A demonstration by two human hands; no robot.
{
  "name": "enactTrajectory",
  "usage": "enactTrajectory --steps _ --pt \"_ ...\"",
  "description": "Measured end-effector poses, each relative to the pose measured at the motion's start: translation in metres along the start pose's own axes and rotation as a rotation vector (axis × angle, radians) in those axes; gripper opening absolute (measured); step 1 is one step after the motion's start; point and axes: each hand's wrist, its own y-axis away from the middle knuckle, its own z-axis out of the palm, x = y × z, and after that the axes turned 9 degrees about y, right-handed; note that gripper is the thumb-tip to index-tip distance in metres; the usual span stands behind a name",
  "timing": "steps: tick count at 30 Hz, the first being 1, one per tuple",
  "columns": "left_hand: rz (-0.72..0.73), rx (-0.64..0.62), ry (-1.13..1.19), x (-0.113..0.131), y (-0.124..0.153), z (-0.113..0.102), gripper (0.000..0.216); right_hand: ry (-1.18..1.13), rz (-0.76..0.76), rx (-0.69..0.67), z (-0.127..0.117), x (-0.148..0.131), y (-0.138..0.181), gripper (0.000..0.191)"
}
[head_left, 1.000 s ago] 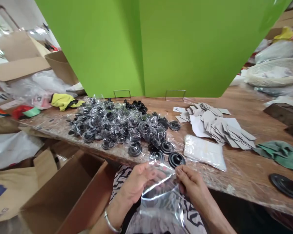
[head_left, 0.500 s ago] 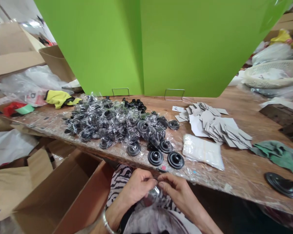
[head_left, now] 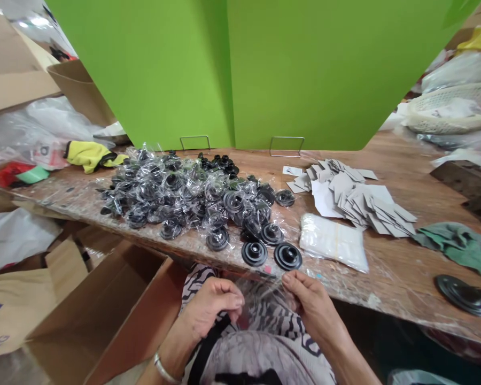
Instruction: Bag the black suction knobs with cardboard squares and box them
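My right hand [head_left: 310, 302] pinches a clear plastic bag [head_left: 266, 294] by its edge, over my lap just below the table's front edge. The bag stretches toward my left hand [head_left: 216, 303], whose closed fingers appear to grip its other side; the film is hard to see there. Close ahead on the table lie two bare black stepped discs [head_left: 287, 256] with a raised hub. Behind and to the left spreads a heap of similar black discs in clear wrapping [head_left: 184, 190]. A stack of flat clear bags [head_left: 333, 241] lies right of the discs.
Grey cards [head_left: 356, 200] are strewn behind the bag stack. A green cloth [head_left: 459, 246] and another black disc [head_left: 462, 294] lie at the right. Green panels [head_left: 232, 75] stand along the back. A cardboard box [head_left: 100, 305] sits below the table at left.
My hands have moved apart, the right one rightward and slightly up. The clear bag, bunched between my fingers before, is now spread between them.
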Motion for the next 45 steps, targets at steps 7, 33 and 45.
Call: enactTrajectory --steps 7,33,45 --pt "0.122 0.087 0.264 0.0 0.005 -0.001 0.03 -0.113 0.052 -0.075 0.007 0.003 0.003 0.04" --pt "0.255 0.43 -0.549 -0.021 0.012 0.019 0.031 0.593 -0.174 -0.167 0.044 0.012 0.01 0.023" --pt "0.369 0.421 -0.589 -0.001 0.014 0.028 0.018 0.958 -0.817 -0.145 0.029 -0.004 0.019 0.022"
